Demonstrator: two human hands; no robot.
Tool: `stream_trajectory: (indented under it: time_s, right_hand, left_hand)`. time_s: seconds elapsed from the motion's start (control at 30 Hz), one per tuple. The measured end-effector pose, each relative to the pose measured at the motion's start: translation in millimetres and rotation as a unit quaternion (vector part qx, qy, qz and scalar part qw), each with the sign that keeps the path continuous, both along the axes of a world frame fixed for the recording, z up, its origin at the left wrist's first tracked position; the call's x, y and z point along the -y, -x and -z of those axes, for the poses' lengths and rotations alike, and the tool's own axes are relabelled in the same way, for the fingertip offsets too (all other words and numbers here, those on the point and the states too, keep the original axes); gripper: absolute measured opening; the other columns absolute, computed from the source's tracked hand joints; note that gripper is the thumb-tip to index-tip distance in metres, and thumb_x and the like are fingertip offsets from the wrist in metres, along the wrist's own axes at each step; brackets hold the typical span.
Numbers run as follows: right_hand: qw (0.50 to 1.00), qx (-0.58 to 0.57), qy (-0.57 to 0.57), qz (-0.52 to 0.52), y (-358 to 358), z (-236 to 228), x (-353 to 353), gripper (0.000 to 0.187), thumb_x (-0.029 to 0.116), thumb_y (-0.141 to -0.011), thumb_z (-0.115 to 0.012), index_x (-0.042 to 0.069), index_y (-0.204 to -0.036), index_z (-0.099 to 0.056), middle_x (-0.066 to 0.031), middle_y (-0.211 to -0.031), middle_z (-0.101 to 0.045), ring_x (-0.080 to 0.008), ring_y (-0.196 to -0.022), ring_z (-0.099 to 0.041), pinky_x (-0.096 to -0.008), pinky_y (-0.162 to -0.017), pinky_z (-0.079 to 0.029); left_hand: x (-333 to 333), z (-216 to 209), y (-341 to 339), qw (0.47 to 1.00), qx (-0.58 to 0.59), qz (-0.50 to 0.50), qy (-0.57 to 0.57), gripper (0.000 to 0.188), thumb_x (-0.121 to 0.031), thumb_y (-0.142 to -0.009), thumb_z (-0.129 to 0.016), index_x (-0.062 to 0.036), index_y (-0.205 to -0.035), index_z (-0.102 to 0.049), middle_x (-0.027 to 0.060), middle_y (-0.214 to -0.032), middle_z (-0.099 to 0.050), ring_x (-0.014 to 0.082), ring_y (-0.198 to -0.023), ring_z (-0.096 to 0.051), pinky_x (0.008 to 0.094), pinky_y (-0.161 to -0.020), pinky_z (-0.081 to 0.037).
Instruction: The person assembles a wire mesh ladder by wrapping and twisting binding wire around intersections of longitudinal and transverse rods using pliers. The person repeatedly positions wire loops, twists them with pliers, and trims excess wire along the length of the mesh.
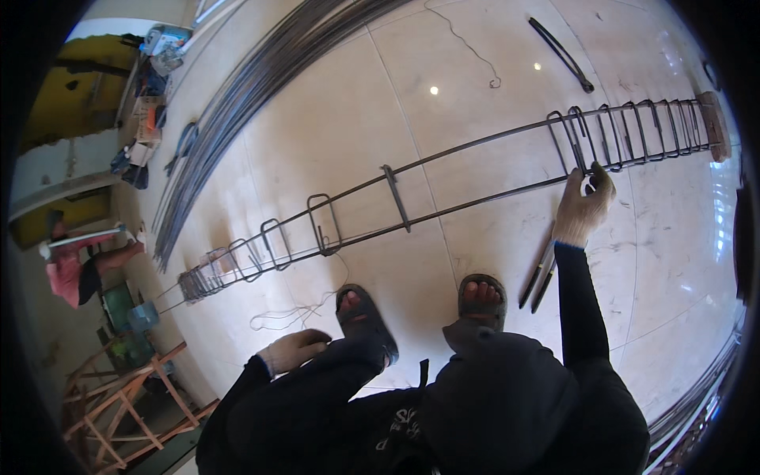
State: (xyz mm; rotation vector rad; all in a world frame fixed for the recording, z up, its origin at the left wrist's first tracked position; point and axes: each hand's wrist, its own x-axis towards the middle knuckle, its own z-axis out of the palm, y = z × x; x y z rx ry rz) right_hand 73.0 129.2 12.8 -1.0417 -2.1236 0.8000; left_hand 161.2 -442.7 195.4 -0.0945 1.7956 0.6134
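A long, narrow cage of two visible steel bars runs across the tiled floor in front of me. Bent rectangular wire stirrups are strung along it, crowded at both ends and sparse in the middle. My right hand, in a pale knit glove, pinches the lower part of a stirrup near the right-hand group. Just below that hand lies a long-handled tool with dark grips, its head hidden. My gloved left hand rests on my left knee, fingers stretched out and holding nothing.
A wooden block supports the cage's right end. Many loose steel rods lie at upper left. Thin wire curls near my left foot; a folded black piece lies beyond. A person and a timber frame are at left.
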Motion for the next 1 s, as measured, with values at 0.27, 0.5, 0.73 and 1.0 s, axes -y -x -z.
stream_trajectory:
  time_s: [0.27, 0.5, 0.73, 1.0]
  right_hand:
    - [0.985, -0.096, 0.087, 0.111, 9, 55, 9, 0.029, 0.013, -0.088, -0.086, 0.003, -0.111, -0.072, -0.0109, -0.105, -0.072, -0.0237, -0.095, -0.072, -0.0363, -0.086, -0.060]
    - [0.981, -0.065, 0.170, 0.065, 2, 22, 7, 0.041, 0.016, -0.083, -0.088, 0.003, -0.118, -0.072, -0.0137, -0.116, -0.070, -0.0267, -0.105, -0.071, -0.0376, -0.087, -0.061]
    - [0.991, 0.127, 0.045, -0.008, -76, -9, 23, 0.064, 0.018, -0.079, -0.091, 0.001, -0.133, -0.063, -0.0204, -0.130, -0.064, -0.0396, -0.122, -0.064, -0.0463, -0.106, -0.054]
    - [0.932, 0.320, 0.167, 0.000, -172, -9, 79, 0.063, 0.017, -0.076, -0.088, 0.007, -0.133, -0.062, -0.0203, -0.127, -0.063, -0.0422, -0.119, -0.062, -0.0522, -0.099, -0.054]
  left_hand:
    - [-69, -10, 86, 0.967, -0.238, 0.087, -0.003, 0.029, -0.017, -0.099, -0.074, -0.0049, -0.125, -0.073, 0.0136, -0.114, -0.075, 0.0264, -0.103, -0.074, 0.0377, -0.091, -0.059]
    - [-279, 67, 206, 0.895, -0.414, 0.114, -0.117, 0.040, -0.025, -0.101, -0.072, -0.0050, -0.136, -0.068, 0.0154, -0.128, -0.072, 0.0295, -0.118, -0.072, 0.0399, -0.104, -0.056]
    - [-460, 140, 209, 0.756, -0.614, 0.164, -0.161, 0.084, -0.046, -0.081, -0.091, -0.0012, -0.143, -0.057, 0.0208, -0.145, -0.059, 0.0409, -0.138, -0.054, 0.0517, -0.115, -0.046]
    - [-467, 153, 142, 0.791, -0.592, 0.144, -0.057, 0.063, -0.051, -0.088, -0.083, -0.0076, -0.130, -0.067, 0.0166, -0.123, -0.069, 0.0377, -0.117, -0.067, 0.0517, -0.098, -0.054]
